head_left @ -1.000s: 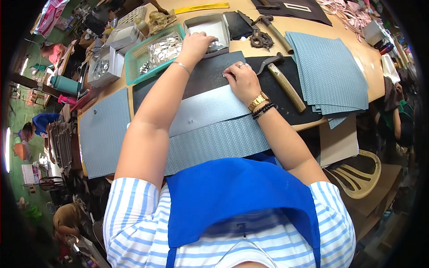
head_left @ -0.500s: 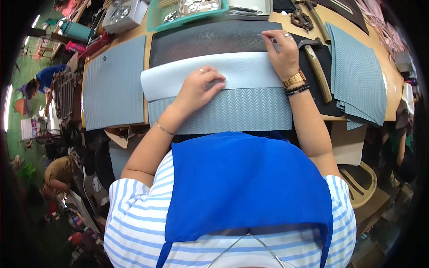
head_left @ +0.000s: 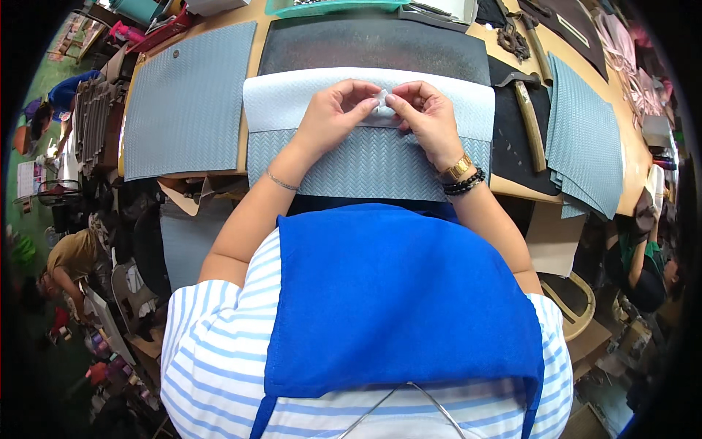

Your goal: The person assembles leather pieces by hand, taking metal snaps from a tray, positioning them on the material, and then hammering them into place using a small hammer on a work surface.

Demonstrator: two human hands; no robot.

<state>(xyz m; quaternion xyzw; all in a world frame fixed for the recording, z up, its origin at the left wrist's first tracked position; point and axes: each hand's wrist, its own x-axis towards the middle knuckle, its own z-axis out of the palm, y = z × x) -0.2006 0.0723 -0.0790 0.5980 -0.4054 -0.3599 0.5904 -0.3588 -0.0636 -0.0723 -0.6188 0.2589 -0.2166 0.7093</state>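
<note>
My left hand (head_left: 338,115) and my right hand (head_left: 426,117) meet above the middle of the work. Between their fingertips is a small whitish piece (head_left: 381,101), pinched from both sides; its exact kind is too small to make out. Below them lies a blue-grey sheet with a woven zigzag texture (head_left: 351,164), its far part folded over so that the pale underside (head_left: 281,95) faces up. The sheet rests partly on a dark worn board (head_left: 373,45).
A hammer (head_left: 528,121) lies on a black mat (head_left: 504,164) at the right. Beyond it is a fanned stack of blue-grey sheets (head_left: 585,132). Another textured sheet (head_left: 190,102) lies at the left. At the far edge stands a turquoise tray (head_left: 336,9). Other people work at both sides.
My right hand has come down and left from beside the board to meet my left hand. The left has moved slightly up and right. Both now pinch the whitish piece.
</note>
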